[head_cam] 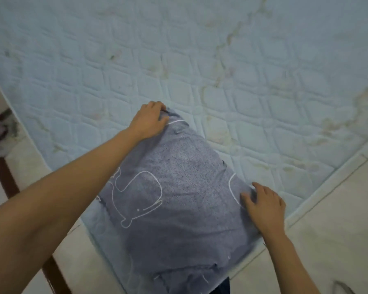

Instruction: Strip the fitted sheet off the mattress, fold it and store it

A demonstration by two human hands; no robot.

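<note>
Just one head-worn wide-angle cam, looking forward and steeply down over the near corner of the mattress (200,60). It's close in: both forearms come up from the bottom edge, with the left hand (150,120) farther out and the right hand (263,206) nearer. The folded sheet (174,198) sits about centre. Floor tiles (338,209) fill the near right, and the mattress runs diagonally across the far part.

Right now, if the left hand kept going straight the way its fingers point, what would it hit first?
The left hand grips the sheet; beyond its far corner lies only bare mattress, so the way looks free as far as shown.
</note>
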